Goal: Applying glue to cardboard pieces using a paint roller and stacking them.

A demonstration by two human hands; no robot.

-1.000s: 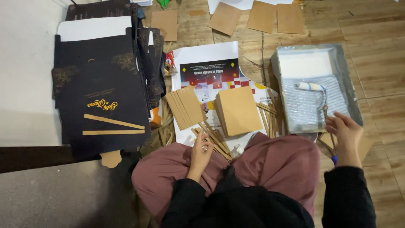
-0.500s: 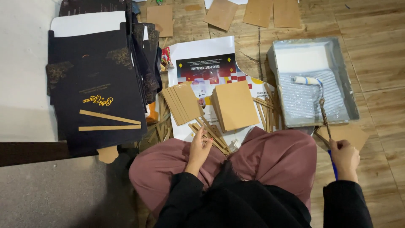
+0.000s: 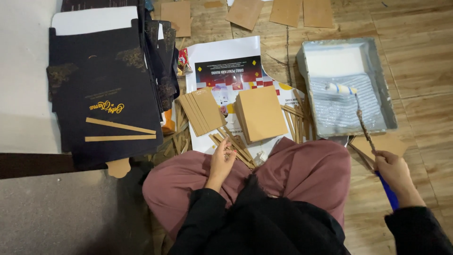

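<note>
My right hand (image 3: 395, 171) grips the blue handle of a small paint roller (image 3: 363, 123). The roller's head rests on the ribbed slope of a grey metal tray (image 3: 387, 89) at the right. My left hand (image 3: 222, 160) lies on thin brown cardboard strips (image 3: 236, 147) in front of my knees, fingers loosely curled over them. Just beyond the strips stand a stack of square brown boards (image 3: 258, 112) and a fanned stack of narrower brown boards (image 3: 203, 109), both on a printed white poster (image 3: 226, 66).
A pile of flat black cartons with gold print (image 3: 108, 99) lies at the left, two brown strips on top. More brown cardboard pieces (image 3: 245, 12) lie on the wooden floor at the top. A brown cut-out (image 3: 387, 142) sits under the roller shaft.
My right hand has slid down the roller's handle toward me and to the right. The left hand stays on the strips.
</note>
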